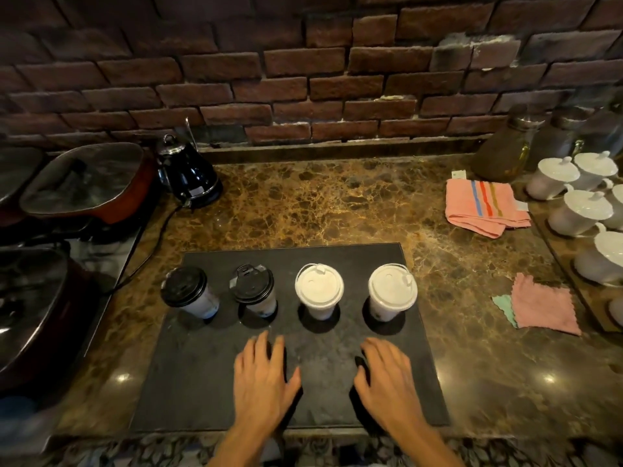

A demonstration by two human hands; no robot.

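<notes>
Several lidded paper cups stand in a row on a dark mat (209,382) on the marble counter. The two on the left, cup (188,291) and cup (254,289), have black lids. The two on the right, cup (319,289) and cup (391,291), have white lids. My left hand (263,375) hovers flat over the mat in front of the cups, fingers spread and holding nothing. My right hand (387,379) lies beside it, fingers loosely extended, also holding nothing. Both hands are a little short of the cups and touch none of them.
A black kettle (187,173) and a red lidded pan (87,183) stand at the back left, with another pan (30,305) at the left edge. A pink striped towel (485,207), small cloths (542,305), white lidded cups (580,210) and jars (502,153) occupy the right. A brick wall backs the counter.
</notes>
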